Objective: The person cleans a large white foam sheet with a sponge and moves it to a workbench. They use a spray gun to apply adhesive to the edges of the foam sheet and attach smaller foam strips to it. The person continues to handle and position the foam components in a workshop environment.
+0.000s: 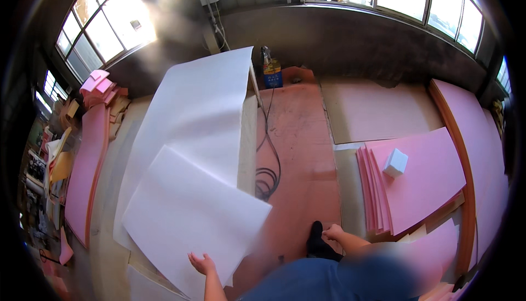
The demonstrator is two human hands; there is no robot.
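A large loose white sheet (197, 208) lies askew, its upper part overlapping a longer white sheet (211, 98). My left hand (203, 264) is over the near part of the loose sheet, palm turned up and fingers apart. Whether it touches the sheet, I cannot tell. On the other side of my body, my right hand (332, 233) hangs low above the reddish floor covering (298, 175), fingers curled in and nothing visible in them. It is nearest to my dark shoe (316, 241).
Pink sheets (419, 175) are stacked on the right, with a small white block (395, 163) on top. Long pink sheets (466, 112) lie beyond them; another pink stack (87, 175) is far left. A black cable (267, 183) coils on the floor near a blue-and-yellow container (272, 75).
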